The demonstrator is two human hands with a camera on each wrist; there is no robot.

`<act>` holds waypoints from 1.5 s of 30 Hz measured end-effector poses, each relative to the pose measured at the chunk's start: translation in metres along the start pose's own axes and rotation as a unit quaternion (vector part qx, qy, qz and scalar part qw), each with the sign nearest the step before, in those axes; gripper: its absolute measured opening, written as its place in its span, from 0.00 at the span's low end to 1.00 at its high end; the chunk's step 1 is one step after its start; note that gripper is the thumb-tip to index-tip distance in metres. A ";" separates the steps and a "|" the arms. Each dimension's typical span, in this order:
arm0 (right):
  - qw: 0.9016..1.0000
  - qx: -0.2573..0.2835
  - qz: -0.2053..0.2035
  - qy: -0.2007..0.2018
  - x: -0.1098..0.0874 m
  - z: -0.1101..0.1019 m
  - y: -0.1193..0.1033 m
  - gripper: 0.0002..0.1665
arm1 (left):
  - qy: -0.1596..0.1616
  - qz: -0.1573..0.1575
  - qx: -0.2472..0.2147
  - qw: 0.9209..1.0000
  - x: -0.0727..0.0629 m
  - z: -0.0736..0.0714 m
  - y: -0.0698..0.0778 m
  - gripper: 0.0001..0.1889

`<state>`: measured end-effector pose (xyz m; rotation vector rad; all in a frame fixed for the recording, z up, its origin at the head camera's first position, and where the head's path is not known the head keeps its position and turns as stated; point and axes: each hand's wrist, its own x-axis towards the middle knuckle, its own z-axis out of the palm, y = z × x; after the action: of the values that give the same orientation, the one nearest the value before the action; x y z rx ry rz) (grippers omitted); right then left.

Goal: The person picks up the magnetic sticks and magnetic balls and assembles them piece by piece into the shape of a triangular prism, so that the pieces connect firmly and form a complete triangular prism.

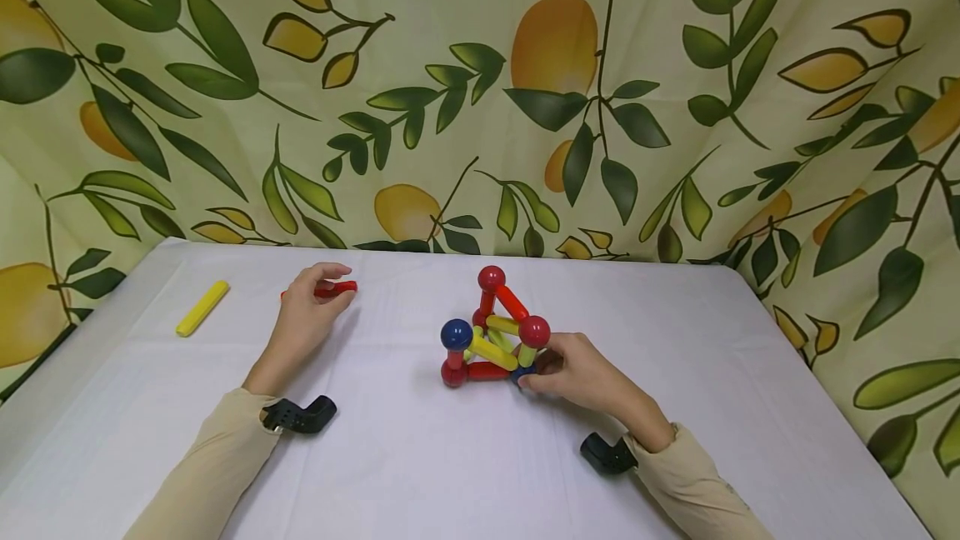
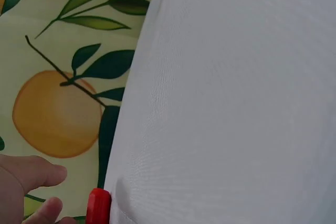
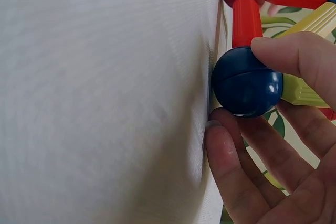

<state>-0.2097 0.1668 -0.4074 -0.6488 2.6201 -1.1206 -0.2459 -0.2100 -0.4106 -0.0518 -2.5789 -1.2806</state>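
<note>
On the white table stands a frame of balls and rods, with yellow rods (image 1: 493, 352), red rods, red balls (image 1: 535, 332) and a blue ball (image 1: 456, 334) at the upper left corner. My right hand (image 1: 577, 369) holds the lower blue ball (image 3: 248, 82) at its near right corner, thumb on the ball and fingers curled beneath. My left hand (image 1: 309, 307) is over a red rod (image 1: 336, 288) to the left, with the fingers apart around it. In the left wrist view, one end of the red rod (image 2: 98, 207) shows beside the spread fingertips (image 2: 52, 174).
A yellow rod (image 1: 202, 308) lies at the far left of the white table (image 1: 390, 457). Behind the table hangs a leaf-and-fruit patterned cloth (image 1: 465, 15). Each wrist wears a black camera (image 1: 300, 415).
</note>
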 end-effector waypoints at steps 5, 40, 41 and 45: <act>1.000 0.000 -0.003 -0.001 0.000 0.000 0.000 0.16 | -0.009 -0.022 0.019 1.000 0.001 -0.003 -0.004 0.20; 1.000 0.004 -0.003 0.000 0.000 0.000 0.002 0.17 | -0.082 0.043 0.109 0.990 0.003 0.000 -0.010 0.15; 1.000 0.004 -0.003 0.000 0.000 0.000 0.002 0.17 | -0.085 0.039 0.111 0.989 0.002 0.000 -0.009 0.15; 1.000 0.005 -0.004 -0.001 0.000 0.000 0.001 0.17 | -0.093 0.035 0.108 0.989 0.001 -0.001 -0.006 0.16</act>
<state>-0.2102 0.1679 -0.4083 -0.6601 2.6095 -1.1345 -0.2471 -0.2145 -0.4145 -0.2286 -2.8300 -1.0072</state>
